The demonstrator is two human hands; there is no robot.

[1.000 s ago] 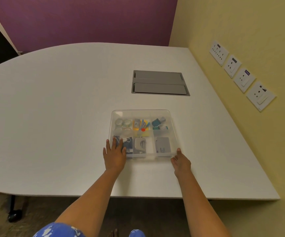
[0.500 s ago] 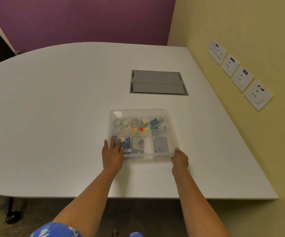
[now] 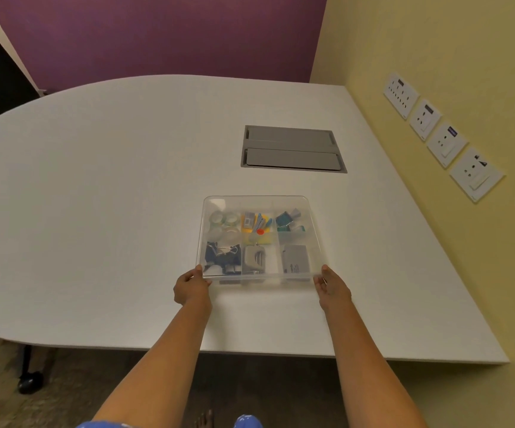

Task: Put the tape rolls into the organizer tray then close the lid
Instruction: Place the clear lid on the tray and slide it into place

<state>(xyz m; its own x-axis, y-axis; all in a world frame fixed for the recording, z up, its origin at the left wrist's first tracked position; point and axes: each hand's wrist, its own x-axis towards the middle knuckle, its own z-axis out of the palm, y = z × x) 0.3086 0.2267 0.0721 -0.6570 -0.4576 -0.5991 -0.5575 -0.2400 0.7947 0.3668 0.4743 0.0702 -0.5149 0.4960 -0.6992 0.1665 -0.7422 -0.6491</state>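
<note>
A clear plastic organizer tray (image 3: 257, 281) sits on the white table with its clear lid (image 3: 256, 202) lying over it. Through the lid I see several clear tape rolls (image 3: 224, 225) in the far-left compartment, with binder clips, a hole punch and other stationery in the other compartments. My left hand (image 3: 192, 288) grips the near-left corner, thumb on the lid's edge. My right hand (image 3: 332, 287) holds the near-right corner the same way.
A grey cable hatch (image 3: 291, 149) is set into the white table (image 3: 111, 196) beyond the tray. The yellow wall with several sockets (image 3: 441, 143) runs along the right. The table's near edge lies just behind my wrists.
My left hand slid off the top of the lid to the near-left corner and curled around the edge. My right hand shifted slightly at the near-right corner.
</note>
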